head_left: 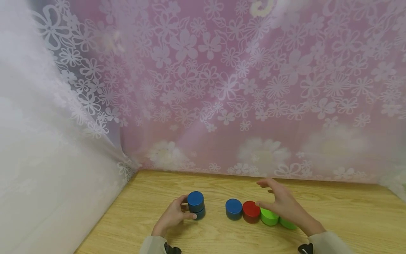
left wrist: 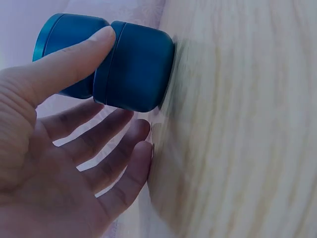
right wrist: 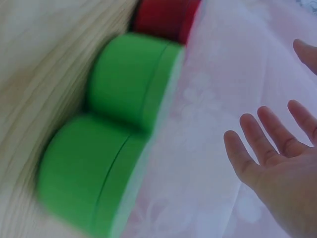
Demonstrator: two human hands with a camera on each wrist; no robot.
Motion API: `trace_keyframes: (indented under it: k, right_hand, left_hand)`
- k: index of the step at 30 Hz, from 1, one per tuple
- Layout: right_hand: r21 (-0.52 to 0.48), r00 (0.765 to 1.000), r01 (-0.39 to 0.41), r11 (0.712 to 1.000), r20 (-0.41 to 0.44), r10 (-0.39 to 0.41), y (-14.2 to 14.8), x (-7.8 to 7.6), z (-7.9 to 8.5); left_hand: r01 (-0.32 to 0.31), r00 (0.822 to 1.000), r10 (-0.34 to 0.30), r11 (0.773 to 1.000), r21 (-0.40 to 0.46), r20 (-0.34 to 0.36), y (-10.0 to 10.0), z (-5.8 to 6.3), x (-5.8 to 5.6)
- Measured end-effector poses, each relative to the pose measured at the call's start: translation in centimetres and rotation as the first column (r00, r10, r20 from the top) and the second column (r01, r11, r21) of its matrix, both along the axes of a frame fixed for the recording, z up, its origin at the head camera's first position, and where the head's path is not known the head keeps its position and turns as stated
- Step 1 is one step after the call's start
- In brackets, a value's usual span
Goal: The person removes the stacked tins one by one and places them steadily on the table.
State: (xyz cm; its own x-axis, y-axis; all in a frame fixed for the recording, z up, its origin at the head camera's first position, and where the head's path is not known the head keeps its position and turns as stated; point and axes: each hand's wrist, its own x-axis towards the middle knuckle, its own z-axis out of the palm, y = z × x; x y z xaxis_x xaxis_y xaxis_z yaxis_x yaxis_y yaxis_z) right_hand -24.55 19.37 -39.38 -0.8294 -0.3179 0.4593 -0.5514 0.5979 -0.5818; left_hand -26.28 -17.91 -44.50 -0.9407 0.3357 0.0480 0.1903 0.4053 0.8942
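Two blue round lidded tins stand stacked on the left, the upper tin [head_left: 195,200] on top of the lower tin [head_left: 200,213]. My left hand [head_left: 172,214] holds the stack, its thumb at the seam between the tins and fingers around the far side; the lower tin [left wrist: 138,67] rests on the table. To the right, a row holds a third blue tin [head_left: 234,209], a red tin [head_left: 251,211], a green tin [head_left: 269,217] and another green tin [right wrist: 89,173]. My right hand [head_left: 285,204] hovers over the green tins, fingers spread and holding nothing, partly hiding them.
The wood-grain table [head_left: 209,240] ends at a pink flowered curtain [head_left: 228,106] along the back. A pale sheet [head_left: 57,158] hangs on the left side. Dark wrist straps [head_left: 172,248] show at both sleeves.
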Motion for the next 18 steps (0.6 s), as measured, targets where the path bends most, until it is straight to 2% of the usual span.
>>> trace_keyframes:
  k: [9,18]
  right_hand:
    - [-0.123,0.994,-0.107,0.987,0.025,0.111,-4.0,-1.2,-0.2]
    - [-0.194,0.974,-0.184,0.964,0.098,0.205,-7.7,-1.8,-0.2]
  left_hand:
    - [0.055,0.998,-0.056,0.998,0.043,0.003,0.0,-0.4,-0.1]
    - [0.038,0.999,-0.04,0.998,0.052,0.022,0.1,-0.4,-0.1]
